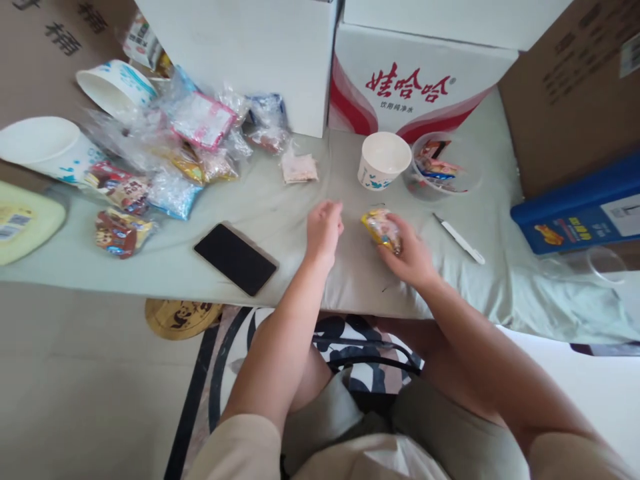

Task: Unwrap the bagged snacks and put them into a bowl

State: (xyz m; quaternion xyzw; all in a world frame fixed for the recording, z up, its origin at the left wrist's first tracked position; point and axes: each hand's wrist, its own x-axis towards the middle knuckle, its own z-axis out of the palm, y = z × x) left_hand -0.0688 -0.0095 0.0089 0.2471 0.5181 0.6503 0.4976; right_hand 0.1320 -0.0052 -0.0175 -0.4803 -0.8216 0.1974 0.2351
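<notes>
My right hand (410,257) is closed around a small yellow snack packet (381,229), holding it just above the pale green cloth on the table (280,220). Beside it my left hand (324,230) rests on the cloth with its fingers curled in loosely and nothing visible in them. Just behind the packet stands a white paper cup (383,160), and next to that a clear plastic tub (443,167) with several wrapped snacks inside. A white pen-like tool (459,239) lies to the right of my right hand.
A black phone (235,258) lies near the table's front edge. Several plastic-wrapped snack packets (170,160) are heaped at the left, with two white paper bowls (45,147) behind them. White and brown cartons (410,80) line the back. A blue box (580,213) sits at right.
</notes>
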